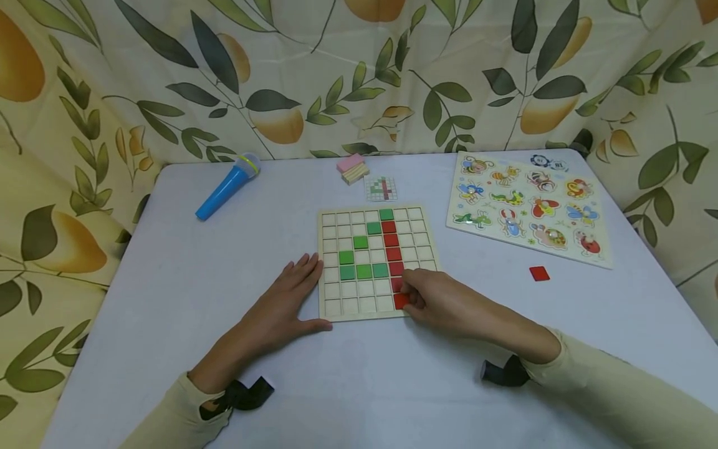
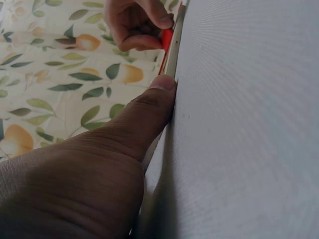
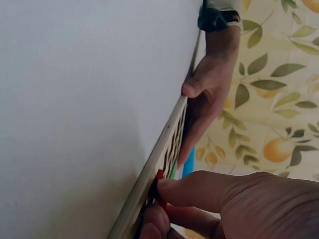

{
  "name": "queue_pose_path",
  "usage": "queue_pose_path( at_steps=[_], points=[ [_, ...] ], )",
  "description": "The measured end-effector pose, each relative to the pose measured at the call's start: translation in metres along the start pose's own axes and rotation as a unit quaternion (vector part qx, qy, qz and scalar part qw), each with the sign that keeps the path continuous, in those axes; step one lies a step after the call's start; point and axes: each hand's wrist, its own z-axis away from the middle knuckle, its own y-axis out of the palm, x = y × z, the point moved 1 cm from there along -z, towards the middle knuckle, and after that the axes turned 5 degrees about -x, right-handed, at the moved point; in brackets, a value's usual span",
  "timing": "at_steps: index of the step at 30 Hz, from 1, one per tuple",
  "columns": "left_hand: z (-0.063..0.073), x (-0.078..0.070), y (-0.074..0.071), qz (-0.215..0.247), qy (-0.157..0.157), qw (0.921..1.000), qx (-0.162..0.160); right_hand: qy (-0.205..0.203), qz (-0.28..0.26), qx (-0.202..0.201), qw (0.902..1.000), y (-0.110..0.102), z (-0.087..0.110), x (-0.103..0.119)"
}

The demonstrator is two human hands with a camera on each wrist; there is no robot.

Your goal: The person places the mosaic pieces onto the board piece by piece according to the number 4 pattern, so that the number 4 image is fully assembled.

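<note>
A wooden grid board (image 1: pixel 359 316) lies flat on the table, with a column of red tiles (image 1: pixel 394 254) and several green tiles (image 1: pixel 363 271) set in its squares. Over the bottom of that column my right hand (image 1: pixel 449 302) pinches a red square tile (image 1: pixel 401 301) between thumb and fingers. The left wrist view shows this tile (image 2: pixel 167 39) tilted up against the board's surface. With fingers spread, my left hand (image 1: pixel 280 305) rests along the board's left edge, its thumb at the near left corner. The curled fingertips of the right hand are partly hidden in the head view.
One loose red tile (image 1: pixel 540 274) lies right of the board, below an insect picture puzzle (image 1: pixel 533 202). Behind the board are a small pattern card (image 1: pixel 381 188) and a stack of pink and wooden pieces (image 1: pixel 352 168). A blue toy microphone (image 1: pixel 227 188) lies back left.
</note>
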Motion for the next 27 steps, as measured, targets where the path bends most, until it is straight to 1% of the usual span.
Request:
queue_pose_path(
  at_steps=[5,8,12,15,17,19,22,25,27],
  points=[
    [0.000,0.000,-0.001,-0.003,0.001,1.0000,0.000,-0.015,0.002,0.004,0.9999,0.000,-0.001,-0.001],
    [0.000,-0.001,-0.002,-0.004,0.001,1.0000,-0.002,-0.019,-0.001,0.000,0.9998,0.001,-0.003,-0.001],
    [0.000,-0.001,-0.002,-0.001,0.000,1.0000,-0.004,-0.006,-0.009,-0.003,0.9999,0.002,-0.003,-0.004],
    [0.000,-0.002,0.000,0.004,-0.002,1.0000,-0.003,0.004,-0.009,-0.017,0.9998,0.003,0.003,-0.008],
    [-0.001,-0.002,0.001,0.006,-0.003,1.0000,-0.001,0.015,-0.011,-0.041,0.9990,-0.001,0.010,-0.014],
    [-0.002,-0.002,0.002,0.005,-0.001,1.0000,-0.001,0.026,-0.014,-0.076,0.9967,-0.009,0.021,-0.021],
    [-0.003,-0.003,0.002,0.001,0.002,1.0000,-0.003,0.024,-0.017,-0.152,0.9879,-0.028,0.043,-0.037],
    [-0.002,-0.002,0.001,-0.001,0.000,1.0000,-0.004,0.024,-0.040,-0.235,0.9709,-0.050,0.069,-0.058],
    [0.000,-0.001,0.000,-0.003,-0.003,1.0000,-0.003,0.030,-0.075,-0.292,0.9529,-0.064,0.086,-0.074]
  ],
)
